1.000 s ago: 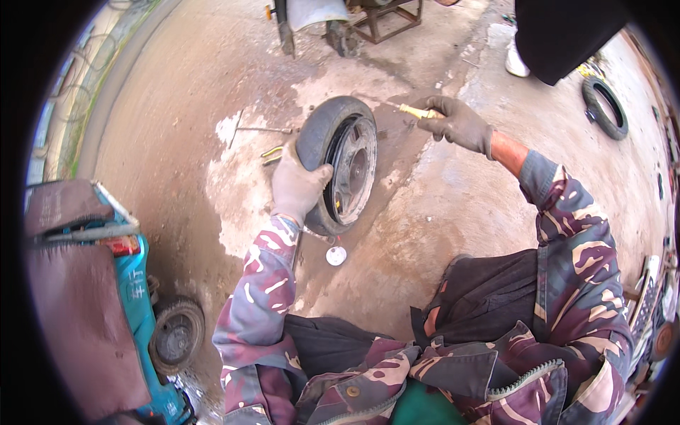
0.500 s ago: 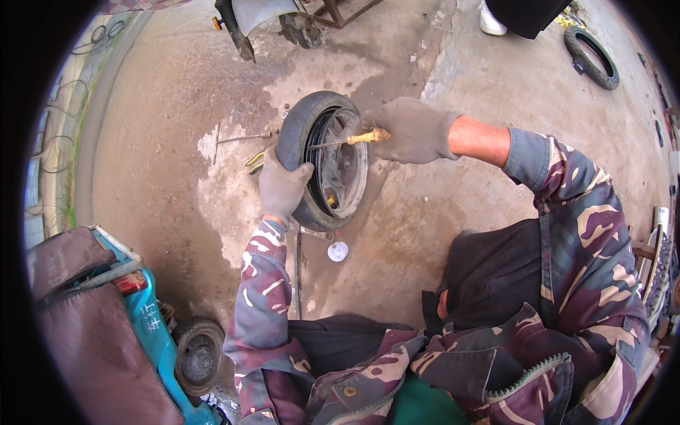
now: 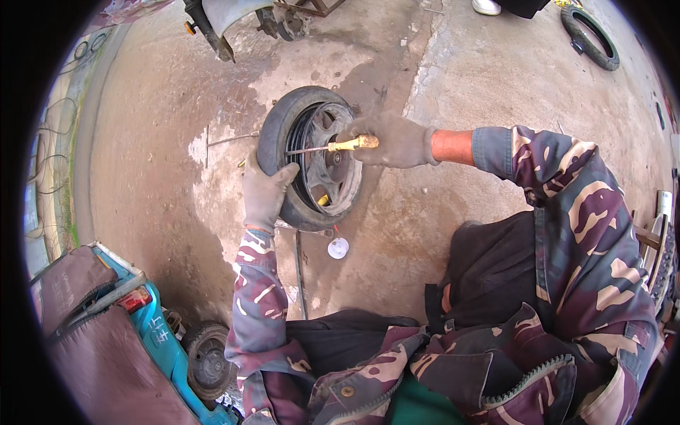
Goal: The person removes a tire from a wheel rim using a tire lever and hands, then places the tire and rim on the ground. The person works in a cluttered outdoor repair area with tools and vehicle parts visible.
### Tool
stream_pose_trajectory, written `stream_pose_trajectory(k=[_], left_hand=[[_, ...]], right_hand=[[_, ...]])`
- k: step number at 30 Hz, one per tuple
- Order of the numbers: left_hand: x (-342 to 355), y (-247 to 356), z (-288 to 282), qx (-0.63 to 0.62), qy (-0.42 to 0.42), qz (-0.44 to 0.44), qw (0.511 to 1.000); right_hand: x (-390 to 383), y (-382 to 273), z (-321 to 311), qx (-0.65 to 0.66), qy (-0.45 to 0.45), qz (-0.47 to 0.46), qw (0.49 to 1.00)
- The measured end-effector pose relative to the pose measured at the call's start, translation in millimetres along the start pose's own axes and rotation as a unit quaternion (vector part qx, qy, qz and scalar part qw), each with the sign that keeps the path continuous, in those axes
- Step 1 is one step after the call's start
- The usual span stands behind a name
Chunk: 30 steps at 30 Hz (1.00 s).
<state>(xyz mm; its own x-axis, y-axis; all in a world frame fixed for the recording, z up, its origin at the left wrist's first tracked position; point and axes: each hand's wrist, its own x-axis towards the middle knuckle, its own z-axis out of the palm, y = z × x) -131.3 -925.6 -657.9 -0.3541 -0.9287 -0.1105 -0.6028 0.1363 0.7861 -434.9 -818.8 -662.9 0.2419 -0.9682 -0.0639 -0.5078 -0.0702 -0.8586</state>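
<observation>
Your left hand point(image 3: 265, 193), in a grey work glove, is closed over the near edge of a small scooter wheel point(image 3: 312, 157), fingers curled onto the black tyre point(image 3: 278, 124) and holding it upright on its tread on the concrete floor point(image 3: 460, 78). The wheel's open side faces your right, so the dark spoked rim point(image 3: 333, 159) shows just past your left fingertips.

Your right hand point(image 3: 393, 140), also gloved, is closed around the yellow handle of a screwdriver point(image 3: 333, 147). The thin metal shaft runs from that hand toward your left, across the face of the rim, and its tip sits at the inner edge of the tyre, just above your left hand. Whether the tip is under the bead or only touching it cannot be told.

Just below your left hand, on the floor beside the bottom of the wheel, lies a small white round cap point(image 3: 338, 247), and a long thin metal rod point(image 3: 300, 273) lies along the floor beside your left forearm. A small yellow piece point(image 3: 323, 200) shows inside the lower part of the rim.

Well apart from your left hand, toward your lower left, stands a blue scooter point(image 3: 152, 326) with a dark seat and a small black wheel. Far beyond your right hand, a spare tyre point(image 3: 591, 35) lies flat on the concrete.
</observation>
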Motion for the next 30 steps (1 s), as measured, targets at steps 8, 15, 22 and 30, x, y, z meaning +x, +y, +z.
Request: stream_pose_trajectory(k=[8,15,22,30], left_hand=[[-16,20,9,0.049,0.029,0.008,0.998],[-41,58,28,0.018,0.031,0.016,0.999],[-76,110,112,-0.005,-0.118,0.002,0.993],[-101,105,192,-0.136,0.018,0.017,0.990]], right_hand=[[-21,-57,28,-0.001,0.028,0.083,0.996],[-9,-99,-44,-0.044,-0.095,0.189,0.977],[-44,-120,-120,-0.091,-0.160,0.407,0.895],[-46,-120,-120,-0.256,-0.196,0.343,0.882]])
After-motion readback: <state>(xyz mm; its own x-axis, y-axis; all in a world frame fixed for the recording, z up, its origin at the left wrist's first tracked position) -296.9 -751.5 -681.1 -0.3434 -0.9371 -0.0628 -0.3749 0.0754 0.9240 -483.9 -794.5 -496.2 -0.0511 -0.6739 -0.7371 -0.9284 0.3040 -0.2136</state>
